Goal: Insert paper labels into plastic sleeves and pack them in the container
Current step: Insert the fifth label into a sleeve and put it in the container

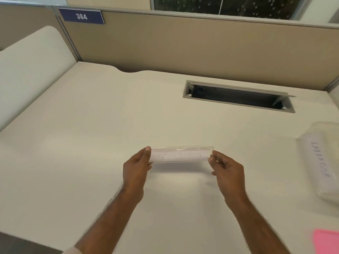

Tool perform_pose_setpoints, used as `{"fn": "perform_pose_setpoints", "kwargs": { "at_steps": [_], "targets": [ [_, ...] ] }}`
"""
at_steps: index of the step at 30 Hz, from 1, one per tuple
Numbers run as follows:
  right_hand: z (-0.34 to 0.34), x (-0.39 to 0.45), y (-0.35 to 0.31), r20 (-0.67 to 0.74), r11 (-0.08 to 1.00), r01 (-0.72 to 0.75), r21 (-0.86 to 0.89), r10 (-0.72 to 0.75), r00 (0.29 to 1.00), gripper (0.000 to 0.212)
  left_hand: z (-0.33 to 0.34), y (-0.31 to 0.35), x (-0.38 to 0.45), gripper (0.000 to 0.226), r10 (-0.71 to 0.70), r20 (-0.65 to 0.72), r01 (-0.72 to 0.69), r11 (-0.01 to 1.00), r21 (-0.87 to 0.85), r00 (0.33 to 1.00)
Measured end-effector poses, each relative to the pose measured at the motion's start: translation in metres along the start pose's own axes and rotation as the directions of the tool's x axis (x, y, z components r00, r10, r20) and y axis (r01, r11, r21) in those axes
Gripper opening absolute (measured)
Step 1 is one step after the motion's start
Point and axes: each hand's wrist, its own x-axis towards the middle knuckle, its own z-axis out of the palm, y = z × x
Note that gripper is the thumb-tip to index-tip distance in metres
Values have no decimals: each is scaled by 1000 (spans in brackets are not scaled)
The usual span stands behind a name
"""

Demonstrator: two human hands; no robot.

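A long clear plastic sleeve (180, 154) with a white paper label inside it hangs level above the middle of the white desk (91, 143). My left hand (136, 167) pinches its left end between thumb and fingers. My right hand (226, 168) pinches its right end the same way. A clear plastic container (322, 158) with handwriting on its lid lies at the right edge of the desk, apart from both hands.
An open cable slot (238, 96) is cut into the desk at the back right. A pink sheet (326, 241) lies at the near right corner. Beige partition walls (183, 43) close off the back, with a blue "384" sign (81, 16).
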Motion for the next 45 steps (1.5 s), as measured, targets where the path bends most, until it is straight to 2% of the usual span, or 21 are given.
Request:
{"fn": "perform_pose_setpoints", "kwargs": {
  "at_steps": [2, 6, 10, 14, 17, 20, 22, 24, 27, 29, 34, 38, 41, 45],
  "targets": [
    [-16, -14, 3, -9, 1000, -9, 18, 9, 1000, 28, 2, -7, -15, 27, -19, 16, 19, 1000, 4, 1000],
    [-45, -33, 9, -61, 996, -62, 61, 66, 996, 7, 10, -15, -39, 26, -49, 27, 49, 999, -1, 998],
    [-71, -46, 13, -91, 993, -85, 82, 92, 992, 20, 19, -21, -57, 20, -77, 86, 77, 997, 0, 993],
    [-98, -51, 19, -105, 977, -133, 167, 152, 983, 32, 27, -25, -74, 19, -93, 221, 91, 996, 19, 971],
    [-117, -52, 22, -22, 952, -209, 226, 219, 975, 37, 33, -27, -84, 31, -87, 322, 83, 996, 27, 943],
    [-135, -52, 25, 32, 937, -232, 260, 232, 972, 33, 37, -27, -89, 56, -94, 404, 108, 994, -13, 910],
    [-147, -53, 27, 91, 921, -250, 298, 233, 968, 50, 38, -27, -90, 62, -95, 441, 129, 990, -49, 893],
    [-160, -53, 27, 197, 912, -250, 326, 193, 961, 67, 37, -27, -88, 56, -96, 485, 159, 983, -91, 869],
    [-175, -54, 26, 344, 946, -205, 250, 112, 932, 63, 34, -26, -85, 47, -94, 579, 188, 977, -104, 810],
    [-181, -53, 22, 379, 971, -153, 184, 74, 923, 63, 32, -25, -83, 48, -84, 623, 186, 977, -101, 777],
    [-188, -49, 7, 348, 976, -24, 218, -54, 936, 66, 35, -17, -87, 47, -44, 674, 166, 979, -118, 737],
    [-184, -46, 1, 348, 962, 174, 212, -241, 906, 61, 42, -2, -91, 63, -133, 654, 212, 976, -43, 744],
    [-180, -44, -4, 348, 925, 303, 229, -368, 862, 57, 45, 6, -91, 50, -189, 662, 217, 975, 40, 726],
    [-176, -40, -8, 359, 911, 364, 195, -412, 837, 52, 46, 8, -90, 48, -131, 673, 175, 985, 1, 728]
  ]
}}
